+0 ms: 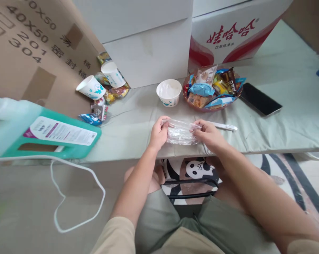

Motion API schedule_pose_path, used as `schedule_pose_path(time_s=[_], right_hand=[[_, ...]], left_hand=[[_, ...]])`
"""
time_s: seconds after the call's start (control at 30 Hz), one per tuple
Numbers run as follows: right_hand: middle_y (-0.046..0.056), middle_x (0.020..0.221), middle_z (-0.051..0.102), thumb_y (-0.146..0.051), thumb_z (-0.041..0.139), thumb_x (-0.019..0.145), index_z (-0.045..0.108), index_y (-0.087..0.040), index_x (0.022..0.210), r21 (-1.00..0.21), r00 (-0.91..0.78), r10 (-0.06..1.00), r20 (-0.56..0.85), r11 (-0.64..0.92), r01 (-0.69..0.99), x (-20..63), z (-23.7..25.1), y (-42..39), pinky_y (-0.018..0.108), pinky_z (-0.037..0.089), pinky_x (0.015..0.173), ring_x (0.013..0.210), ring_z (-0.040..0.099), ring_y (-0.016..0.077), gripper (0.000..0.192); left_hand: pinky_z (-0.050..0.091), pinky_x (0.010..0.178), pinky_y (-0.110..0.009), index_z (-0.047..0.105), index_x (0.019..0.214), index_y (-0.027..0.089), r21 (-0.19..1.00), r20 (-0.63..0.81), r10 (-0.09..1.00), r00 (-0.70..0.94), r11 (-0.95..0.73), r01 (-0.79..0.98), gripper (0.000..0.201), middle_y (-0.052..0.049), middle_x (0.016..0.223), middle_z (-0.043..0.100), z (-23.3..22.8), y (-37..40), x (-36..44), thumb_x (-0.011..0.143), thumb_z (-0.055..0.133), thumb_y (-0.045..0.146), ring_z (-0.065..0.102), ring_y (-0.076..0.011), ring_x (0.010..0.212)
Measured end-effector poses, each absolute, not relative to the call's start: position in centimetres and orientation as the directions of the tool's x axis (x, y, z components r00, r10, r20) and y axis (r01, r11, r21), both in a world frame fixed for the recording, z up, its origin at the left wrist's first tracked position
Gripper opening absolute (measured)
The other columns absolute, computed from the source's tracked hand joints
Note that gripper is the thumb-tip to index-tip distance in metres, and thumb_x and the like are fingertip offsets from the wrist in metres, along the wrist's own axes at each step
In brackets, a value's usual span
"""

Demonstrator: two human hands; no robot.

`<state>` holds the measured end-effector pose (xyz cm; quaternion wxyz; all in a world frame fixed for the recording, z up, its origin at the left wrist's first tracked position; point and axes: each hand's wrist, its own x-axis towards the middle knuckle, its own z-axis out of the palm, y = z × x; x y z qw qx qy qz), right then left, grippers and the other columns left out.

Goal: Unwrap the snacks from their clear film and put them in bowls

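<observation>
A crinkled sheet of clear plastic film (182, 133) is stretched between my two hands, just above the front part of the covered table. My left hand (159, 133) pinches its left edge, and my right hand (207, 134) pinches the right edge. Right behind the film stands a white paper bowl (169, 93) with a blue leaf print. To the right of the bowl, a basket (187, 100) is heaped with wrapped snacks. A white utensil-like stick (225, 126) lies beside my right hand, its left end hidden behind that hand.
A black phone (261, 99) lies right of the basket. At left are two tilted paper cups (91, 88), several snack packets (96, 114) and a large jug of green liquid (77, 141). Cardboard boxes (148, 49) line the back. A white cable (101, 183) hangs off the front edge.
</observation>
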<state>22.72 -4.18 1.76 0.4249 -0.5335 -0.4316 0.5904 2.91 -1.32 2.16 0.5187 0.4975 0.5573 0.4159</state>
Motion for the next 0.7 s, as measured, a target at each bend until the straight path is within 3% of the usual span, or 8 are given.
schedule_pose_path(time_s=[0.13, 0.23, 0.3, 0.37, 0.47, 0.57, 0.63, 0.7], right_hand=[[0.0, 0.082, 0.064, -0.028, 0.059, 0.061, 0.056, -0.024, 0.099, -0.97, 0.022, 0.971, -0.238, -0.237, -0.051, 23.8, 1.8, -3.8, 0.028, 0.044, 0.055, 0.067, 0.058, 0.0162, 0.038], [0.005, 0.113, 0.069, -0.026, 0.059, 0.063, 0.057, -0.027, 0.117, -0.998, -0.072, 0.996, -0.052, -0.05, 0.031, 26.0, 2.4, -4.5, 0.037, 0.055, 0.083, 0.107, 0.065, 0.0242, 0.054], [0.006, 0.131, 0.064, -0.027, 0.063, 0.07, 0.055, -0.029, 0.127, -0.989, -0.146, 0.985, 0.093, 0.108, 0.097, 27.2, 2.9, -5.1, 0.044, 0.049, 0.105, 0.128, 0.058, 0.0269, 0.057], [0.008, 0.137, 0.062, -0.033, 0.066, 0.08, 0.054, -0.029, 0.13, -0.967, -0.151, 0.975, 0.161, 0.187, 0.175, 27.8, 3.2, -5.4, 0.048, 0.045, 0.113, 0.132, 0.057, 0.0279, 0.052], [0.012, 0.137, 0.063, -0.041, 0.075, 0.079, 0.057, -0.026, 0.128, -0.928, -0.143, 0.978, 0.149, 0.189, 0.322, 27.0, 3.5, -5.3, 0.049, 0.048, 0.109, 0.129, 0.06, 0.0301, 0.055], [0.009, 0.111, 0.074, -0.036, 0.076, 0.076, 0.067, -0.023, 0.114, -0.9, -0.342, 0.939, -0.021, 0.131, 0.416, 25.7, 4.0, -5.0, 0.04, 0.057, 0.083, 0.098, 0.07, 0.0258, 0.042], [0.003, 0.084, 0.074, -0.032, 0.07, 0.079, 0.071, -0.021, 0.094, -0.911, -0.465, 0.872, -0.155, 0.056, 0.408, 25.0, 4.1, -5.0, 0.032, 0.053, 0.067, 0.073, 0.066, 0.0184, 0.019], [0.001, 0.072, 0.071, -0.031, 0.067, 0.08, 0.07, -0.02, 0.081, -0.943, -0.449, 0.869, -0.206, -0.055, 0.327, 24.3, 3.8, -5.0, 0.029, 0.05, 0.063, 0.062, 0.062, 0.0148, 0.012]], left_hand=[[0.031, 0.036, -0.019, 0.055, 0.118, 0.027, 0.986, -0.136, 0.99, 0.04, 0.131, 0.101, 0.02, 0.001, 0.084, 0.071, 1.9, -0.2, 3.1, 0.098, 0.054, 0.027, 0.043, -0.0049, 0.038], [0.032, 0.037, -0.019, 0.055, 0.118, 0.026, 0.982, -0.173, 0.979, 0.11, 0.162, 0.098, 0.023, 0.004, 0.075, 0.067, 1.8, 1.1, 2.9, 0.095, 0.053, 0.021, 0.042, -0.0056, 0.038], [0.034, 0.039, -0.019, 0.053, 0.122, 0.026, 0.98, -0.176, 0.969, 0.174, 0.155, 0.127, 0.029, 0.004, 0.076, 0.068, 1.5, 1.5, 2.6, 0.094, 0.053, 0.021, 0.045, -0.0063, 0.04], [0.036, 0.041, -0.019, 0.051, 0.127, 0.026, 0.978, -0.157, 0.956, 0.246, 0.116, 0.172, 0.034, 0.001, 0.085, 0.073, 1.4, 1.4, 2.2, 0.094, 0.052, 0.023, 0.046, -0.006, 0.042], [0.038, 0.046, -0.02, 0.051, 0.131, 0.025, 0.969, -0.162, 0.899, 0.407, 0.067, 0.239, 0.039, -0.003, 0.094, 0.076, 1.9, 0.5, 1.8, 0.092, 0.054, 0.026, 0.047, -0.0056, 0.045], [0.039, 0.05, -0.021, 0.046, 0.143, 0.028, 0.974, -0.2, 0.808, 0.555, 0.104, 0.2, 0.06, -0.005, 0.104, 0.077, 3.0, -0.6, 1.3, 0.086, 0.065, 0.028, 0.049, -0.0054, 0.048], [0.044, 0.057, -0.022, 0.035, 0.152, 0.033, 0.983, -0.18, 0.822, 0.54, 0.162, 0.082, 0.084, -0.007, 0.115, 0.075, 3.5, -0.9, 1.0, 0.078, 0.074, 0.029, 0.058, -0.0074, 0.058], [0.05, 0.069, -0.024, 0.034, 0.152, 0.036, 0.974, -0.146, 0.904, 0.401, 0.204, -0.104, 0.094, -0.008, 0.124, 0.072, 3.7, -0.9, 0.8, 0.071, 0.081, 0.035, 0.069, -0.0127, 0.081]])
